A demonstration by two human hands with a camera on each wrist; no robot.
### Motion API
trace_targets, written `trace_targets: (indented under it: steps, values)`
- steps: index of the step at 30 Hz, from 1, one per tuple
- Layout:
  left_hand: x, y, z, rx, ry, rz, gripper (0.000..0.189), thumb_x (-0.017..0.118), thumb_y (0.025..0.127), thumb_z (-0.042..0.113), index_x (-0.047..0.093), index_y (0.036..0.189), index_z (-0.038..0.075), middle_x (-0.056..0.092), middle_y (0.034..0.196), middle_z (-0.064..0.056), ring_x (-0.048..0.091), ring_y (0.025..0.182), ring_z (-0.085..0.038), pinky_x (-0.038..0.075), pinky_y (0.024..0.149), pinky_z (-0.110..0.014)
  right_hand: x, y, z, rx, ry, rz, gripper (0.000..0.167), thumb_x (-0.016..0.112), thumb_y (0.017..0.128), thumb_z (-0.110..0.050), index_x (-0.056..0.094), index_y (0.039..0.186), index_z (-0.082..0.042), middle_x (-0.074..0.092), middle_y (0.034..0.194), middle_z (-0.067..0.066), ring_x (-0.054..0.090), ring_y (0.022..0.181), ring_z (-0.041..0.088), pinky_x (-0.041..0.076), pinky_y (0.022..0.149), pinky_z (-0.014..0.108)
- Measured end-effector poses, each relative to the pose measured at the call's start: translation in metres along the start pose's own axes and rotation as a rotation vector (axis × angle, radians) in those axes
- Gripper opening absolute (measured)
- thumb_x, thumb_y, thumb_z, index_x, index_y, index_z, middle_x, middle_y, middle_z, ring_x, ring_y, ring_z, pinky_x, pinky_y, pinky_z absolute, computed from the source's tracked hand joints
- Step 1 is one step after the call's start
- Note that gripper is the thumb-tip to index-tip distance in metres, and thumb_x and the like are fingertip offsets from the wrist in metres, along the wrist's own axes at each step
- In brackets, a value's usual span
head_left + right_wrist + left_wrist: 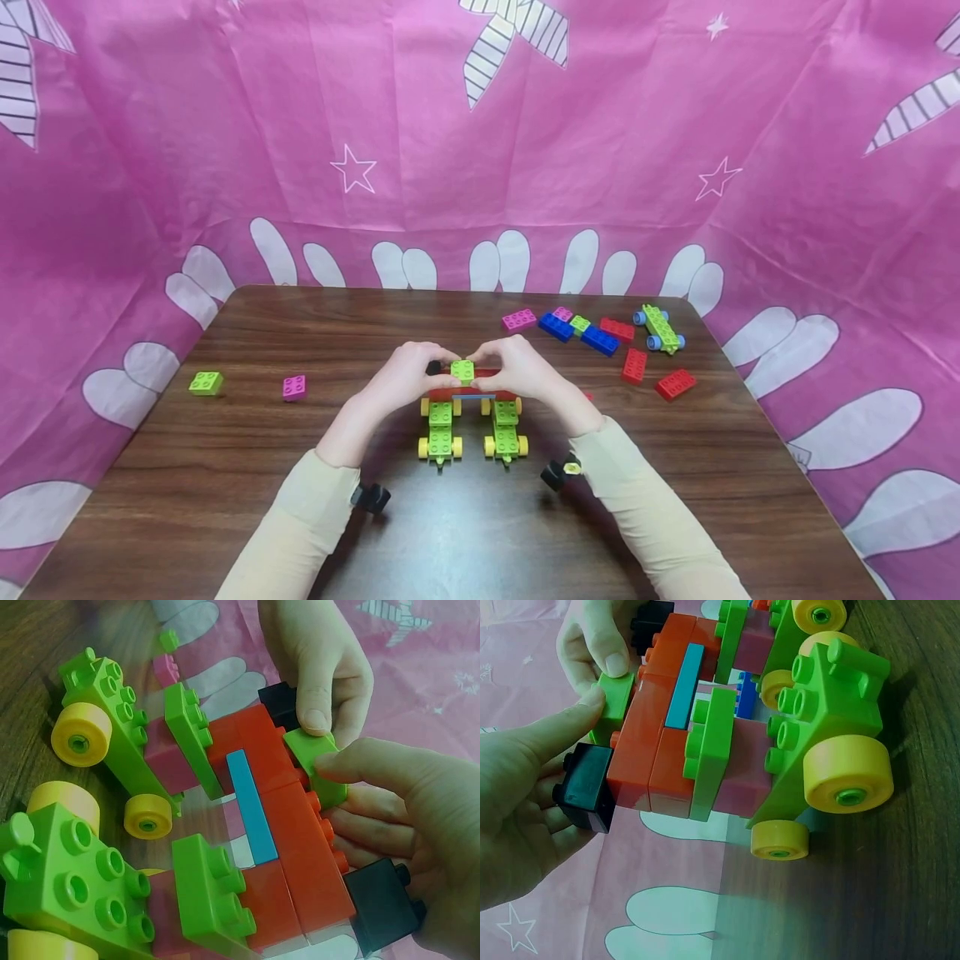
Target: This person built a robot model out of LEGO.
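My left hand (405, 372) and right hand (521, 367) meet over a built structure at the table's middle. Between them, thumbs and fingers pinch a small lime green brick (462, 372) at the top of stacked red bricks (262, 754). A black brick (587, 787) sits on the red bricks near my left hand, another black brick (381, 906) near my right. A thin blue piece (684, 688) lies under the upper red layer. Lower come green bricks (714, 754), pink bricks (744, 769) and two green wheeled bases (440, 442) with yellow wheels (847, 774).
At the back right lie red bricks (677, 384), blue bricks (556, 327), a pink brick (519, 320) and a green wheeled base (657, 327) with blue wheels. A green brick (206, 383) and a pink brick (294, 387) lie left. A pink patterned cloth (435, 150) surrounds the brown table (202, 500).
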State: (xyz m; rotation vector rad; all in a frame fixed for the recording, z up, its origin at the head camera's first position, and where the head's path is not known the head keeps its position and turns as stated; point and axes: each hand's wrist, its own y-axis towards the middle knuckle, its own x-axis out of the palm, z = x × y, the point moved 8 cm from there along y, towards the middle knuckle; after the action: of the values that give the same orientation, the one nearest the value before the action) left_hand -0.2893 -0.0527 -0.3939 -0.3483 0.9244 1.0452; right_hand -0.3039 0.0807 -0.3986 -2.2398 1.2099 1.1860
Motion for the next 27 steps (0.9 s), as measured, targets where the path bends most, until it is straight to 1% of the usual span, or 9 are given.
trace_targets:
  steps: [7, 13, 15, 20, 23, 27]
  values:
    - [0.0008, 0.0021, 0.0019, -0.017, 0.016, -0.020, 0.033, 0.078, 0.084, 0.025, 0.073, 0.113, 0.008, 0.072, 0.099, -0.003, 0.064, 0.090, -0.025, 0.054, 0.082, -0.035, -0.0003, -0.0003, 0.0001, 0.012, -0.013, 0.004, 0.033, 0.080, 0.081, -0.020, 0.073, 0.112, -0.008, 0.074, 0.108, 0.004, 0.067, 0.105, 0.021, 0.054, 0.094, 0.042]
    - [-0.0001, 0.0029, 0.0015, -0.042, 0.017, -0.027, 0.031, 0.078, 0.084, 0.024, 0.074, 0.110, 0.010, 0.072, 0.093, -0.001, 0.060, 0.082, -0.016, 0.053, 0.078, -0.032, 0.0023, 0.0004, 0.0006, -0.001, -0.010, -0.003, 0.035, 0.079, 0.082, -0.020, 0.072, 0.113, -0.008, 0.074, 0.108, 0.005, 0.067, 0.104, 0.021, 0.055, 0.092, 0.040]
    - [0.0003, 0.0029, 0.0003, -0.051, 0.006, -0.028, 0.031, 0.078, 0.084, 0.024, 0.074, 0.111, 0.009, 0.072, 0.094, -0.002, 0.060, 0.083, -0.015, 0.053, 0.078, -0.032, 0.0028, 0.0002, 0.0010, 0.000, -0.011, -0.002, 0.034, 0.080, 0.082, -0.020, 0.073, 0.113, -0.008, 0.074, 0.108, 0.005, 0.067, 0.105, 0.021, 0.055, 0.092, 0.040]
    - [0.0015, 0.0025, -0.0035, -0.085, -0.039, -0.027, 0.033, 0.077, 0.085, 0.024, 0.073, 0.113, 0.008, 0.072, 0.099, -0.004, 0.062, 0.088, -0.019, 0.053, 0.081, -0.035, 0.0028, -0.0003, 0.0018, 0.005, -0.015, -0.001, 0.034, 0.080, 0.081, -0.020, 0.073, 0.112, -0.008, 0.074, 0.108, 0.005, 0.068, 0.103, 0.021, 0.056, 0.091, 0.040]
    - [0.0015, 0.0028, -0.0058, -0.104, -0.056, -0.020, 0.033, 0.078, 0.084, 0.025, 0.073, 0.113, 0.009, 0.072, 0.099, -0.003, 0.062, 0.089, -0.018, 0.054, 0.081, -0.036, 0.0020, -0.0003, 0.0009, 0.012, -0.008, -0.011, 0.034, 0.080, 0.081, -0.020, 0.073, 0.113, -0.008, 0.074, 0.108, 0.005, 0.068, 0.102, 0.020, 0.056, 0.090, 0.040]
    - [0.0022, 0.0030, -0.0066, -0.111, -0.067, -0.016, 0.032, 0.079, 0.083, 0.025, 0.074, 0.111, 0.009, 0.073, 0.100, -0.003, 0.062, 0.090, -0.017, 0.054, 0.083, -0.037, 0.0011, -0.0009, -0.0001, 0.022, -0.007, -0.015, 0.035, 0.080, 0.081, -0.020, 0.073, 0.113, -0.008, 0.074, 0.108, 0.005, 0.068, 0.101, 0.020, 0.056, 0.090, 0.040]
